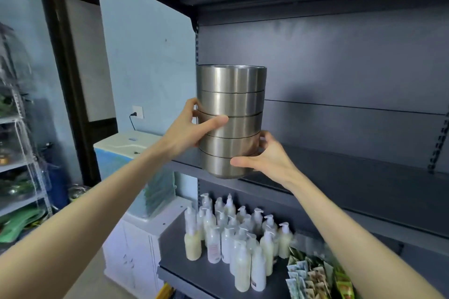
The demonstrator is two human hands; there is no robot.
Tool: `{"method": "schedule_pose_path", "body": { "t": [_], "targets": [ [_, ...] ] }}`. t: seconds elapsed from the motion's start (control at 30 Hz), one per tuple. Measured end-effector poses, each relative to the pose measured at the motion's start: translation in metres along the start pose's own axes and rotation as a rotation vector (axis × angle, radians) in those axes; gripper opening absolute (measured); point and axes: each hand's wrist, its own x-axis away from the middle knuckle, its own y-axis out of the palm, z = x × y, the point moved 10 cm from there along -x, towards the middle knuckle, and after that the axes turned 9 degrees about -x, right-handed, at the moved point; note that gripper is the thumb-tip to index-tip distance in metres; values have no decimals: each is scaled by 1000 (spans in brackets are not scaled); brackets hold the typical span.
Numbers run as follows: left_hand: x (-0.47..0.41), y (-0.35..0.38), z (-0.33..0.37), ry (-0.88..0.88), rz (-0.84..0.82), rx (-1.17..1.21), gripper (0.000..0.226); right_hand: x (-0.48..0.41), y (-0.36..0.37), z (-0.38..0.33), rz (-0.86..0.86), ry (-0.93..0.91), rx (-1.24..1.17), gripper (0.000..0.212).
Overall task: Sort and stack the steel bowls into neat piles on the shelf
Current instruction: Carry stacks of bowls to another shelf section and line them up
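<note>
Bowl stack between left hand, right hand

Head-worn view, close before shelf

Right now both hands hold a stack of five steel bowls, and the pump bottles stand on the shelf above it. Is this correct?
Not quite. The head view shows the pump bottles on the lower shelf, below the stack of five steel bowls, not above. The rest holds: the left hand and the right hand both hold it.
</note>
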Motion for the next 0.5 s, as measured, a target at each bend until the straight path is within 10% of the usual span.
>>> {"method": "schedule_pose_path", "body": {
  "t": [0.5],
  "targets": [
    [-168, -99, -192, 23, -120, 49, 79, -188, 157, 76, 70, 65, 36, 97]
  ]
}}
